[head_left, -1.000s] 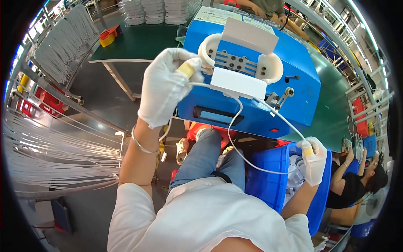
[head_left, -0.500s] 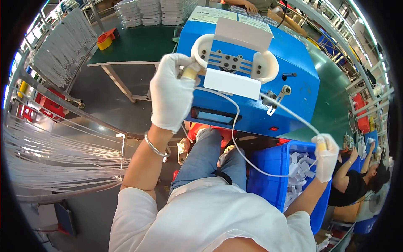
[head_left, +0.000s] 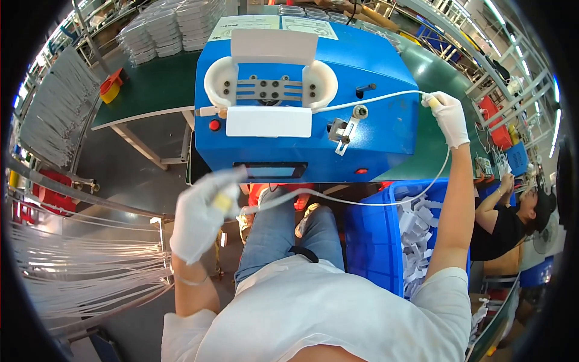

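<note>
A white cable [head_left: 374,100] lies across the front of a blue machine [head_left: 386,72]. One end, with a pale connector [head_left: 208,111], pokes out left of the machine's white front flap [head_left: 268,122]. At the machine's right side my gloved right hand [head_left: 449,117] pinches the cable. A further length of white cable [head_left: 338,198] hangs from there in a slack curve toward my left hand. My gloved left hand [head_left: 202,214], smeared by motion, is closed round that cable below the machine's left front corner. Yellowish covers show on fingers of both gloves.
Below the machine's right side, a blue bin [head_left: 374,253] holds many white pieces. Stacked clear trays [head_left: 163,33] and a yellow-red tape dispenser [head_left: 111,85] stand on the green table. White cables hang on racks at left. A co-worker [head_left: 503,208] sits at far right.
My left hand has moved down and away from the machine's left side. My right hand has risen from over the bin to the machine's right side. The view has shifted.
</note>
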Demonstrator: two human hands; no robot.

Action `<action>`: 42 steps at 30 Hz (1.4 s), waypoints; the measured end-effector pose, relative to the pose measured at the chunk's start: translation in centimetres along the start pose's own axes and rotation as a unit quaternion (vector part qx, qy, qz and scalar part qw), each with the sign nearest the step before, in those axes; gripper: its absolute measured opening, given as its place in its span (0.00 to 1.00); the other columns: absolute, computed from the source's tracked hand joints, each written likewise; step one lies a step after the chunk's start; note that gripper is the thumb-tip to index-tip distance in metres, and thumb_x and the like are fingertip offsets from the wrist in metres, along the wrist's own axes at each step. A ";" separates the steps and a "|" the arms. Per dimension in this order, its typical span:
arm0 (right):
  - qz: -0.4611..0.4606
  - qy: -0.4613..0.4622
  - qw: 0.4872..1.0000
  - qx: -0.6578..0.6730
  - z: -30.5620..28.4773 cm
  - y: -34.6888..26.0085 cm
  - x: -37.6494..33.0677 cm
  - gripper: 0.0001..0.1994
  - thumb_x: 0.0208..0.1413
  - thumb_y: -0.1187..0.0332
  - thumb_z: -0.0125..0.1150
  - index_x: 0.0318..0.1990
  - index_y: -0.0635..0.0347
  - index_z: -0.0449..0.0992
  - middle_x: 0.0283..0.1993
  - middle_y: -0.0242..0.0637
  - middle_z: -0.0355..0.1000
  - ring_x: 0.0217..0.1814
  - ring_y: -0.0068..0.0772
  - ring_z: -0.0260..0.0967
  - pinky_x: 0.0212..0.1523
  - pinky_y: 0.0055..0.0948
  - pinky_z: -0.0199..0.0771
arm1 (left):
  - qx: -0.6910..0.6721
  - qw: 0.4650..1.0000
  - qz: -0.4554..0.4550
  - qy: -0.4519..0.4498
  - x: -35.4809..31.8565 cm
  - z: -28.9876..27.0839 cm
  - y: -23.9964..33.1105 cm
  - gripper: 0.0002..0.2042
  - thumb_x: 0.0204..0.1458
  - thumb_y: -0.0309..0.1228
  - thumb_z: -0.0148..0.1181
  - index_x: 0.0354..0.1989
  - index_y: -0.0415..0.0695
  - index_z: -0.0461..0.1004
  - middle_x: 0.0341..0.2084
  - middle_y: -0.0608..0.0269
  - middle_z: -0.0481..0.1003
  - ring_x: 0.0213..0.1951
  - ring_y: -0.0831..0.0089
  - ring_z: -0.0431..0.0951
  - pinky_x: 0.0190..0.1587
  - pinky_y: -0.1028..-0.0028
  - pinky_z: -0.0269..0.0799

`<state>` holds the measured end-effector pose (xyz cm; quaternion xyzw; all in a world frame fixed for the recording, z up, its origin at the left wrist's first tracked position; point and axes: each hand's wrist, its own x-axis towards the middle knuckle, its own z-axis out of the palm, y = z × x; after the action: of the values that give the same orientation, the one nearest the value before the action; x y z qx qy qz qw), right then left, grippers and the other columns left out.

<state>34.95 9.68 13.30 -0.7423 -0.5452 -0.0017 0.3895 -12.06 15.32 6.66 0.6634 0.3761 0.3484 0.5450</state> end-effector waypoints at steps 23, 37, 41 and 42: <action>0.145 0.026 0.977 0.155 -4.6 -1.5 -8.1 0.08 0.57 0.66 0.57 0.30 0.60 0.75 0.16 0.17 0.57 0.14 0.06 0.45 0.15 0.13 0.38 | -0.216 0.865 -0.260 -0.371 -3.3 9.8 -11.3 0.25 0.57 0.31 0.51 0.62 0.37 0.58 0.33 0.61 0.73 0.31 0.79 0.72 0.36 0.80 0.70; 0.113 0.012 0.974 0.195 -2.6 -3.1 -7.7 0.12 0.56 0.63 0.59 0.26 0.61 0.71 0.13 0.22 0.57 0.10 0.11 0.49 0.12 0.15 0.44 | 0.005 0.936 -0.148 -0.318 -4.6 10.7 -13.9 0.22 0.53 0.24 0.53 0.59 0.38 0.64 0.35 0.61 0.76 0.39 0.78 0.74 0.46 0.78 0.68; 0.121 0.013 0.970 0.208 -2.1 -3.9 -7.4 0.12 0.56 0.63 0.59 0.26 0.61 0.72 0.13 0.22 0.57 0.10 0.11 0.50 0.12 0.15 0.45 | 0.045 0.930 -0.139 -0.336 -4.6 10.6 -13.6 0.19 0.52 0.23 0.54 0.55 0.41 0.69 0.36 0.62 0.76 0.38 0.79 0.73 0.46 0.79 0.68; 0.113 0.021 0.971 0.210 -2.0 -4.0 -7.3 0.12 0.56 0.63 0.59 0.26 0.61 0.72 0.14 0.22 0.58 0.10 0.11 0.50 0.12 0.15 0.45 | 0.045 0.930 -0.140 -0.337 -4.6 10.6 -13.5 0.19 0.52 0.23 0.54 0.55 0.41 0.69 0.36 0.62 0.76 0.38 0.79 0.73 0.46 0.79 0.68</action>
<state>29.65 3.04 13.90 -0.7005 -0.4380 0.1413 0.5455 -6.60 8.08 -8.60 0.7064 0.2747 0.0064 0.6523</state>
